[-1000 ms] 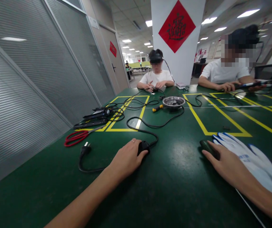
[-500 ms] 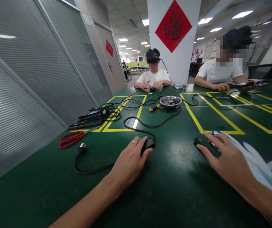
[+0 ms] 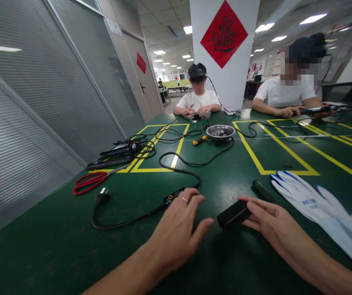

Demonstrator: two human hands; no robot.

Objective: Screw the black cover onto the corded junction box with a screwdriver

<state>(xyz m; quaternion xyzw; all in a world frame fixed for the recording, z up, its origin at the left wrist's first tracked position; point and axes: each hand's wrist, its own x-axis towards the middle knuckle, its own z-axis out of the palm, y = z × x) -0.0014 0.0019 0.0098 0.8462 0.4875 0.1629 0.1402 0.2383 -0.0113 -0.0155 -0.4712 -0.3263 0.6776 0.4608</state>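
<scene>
My right hand [image 3: 270,221] pinches a black rectangular plastic cover [image 3: 233,215] between thumb and fingers, tilted just above the table. Fingers spread, my left hand [image 3: 179,231] lies over the right part of an opened inline box [image 3: 170,198] on a black power cord [image 3: 126,224]; bits of orange and blue parts show inside it. Whether the left fingertips touch the box is hard to see. The cord ends at the left in a two-pin plug [image 3: 102,198]. A dark green handle-like tool [image 3: 262,190] lies just beyond my right hand.
White work gloves [image 3: 320,213] lie on the right of the green table [image 3: 56,246]. Red-handled scissors [image 3: 90,182] and black devices with cables [image 3: 114,153] sit left. Farther off are a metal bowl [image 3: 220,131] and a yellow-black handled tool [image 3: 200,140]. Two people sit opposite.
My left hand has opened and slid back towards me, exposing the box's inside. My right hand has moved left from beside the green tool and now holds the black cover.
</scene>
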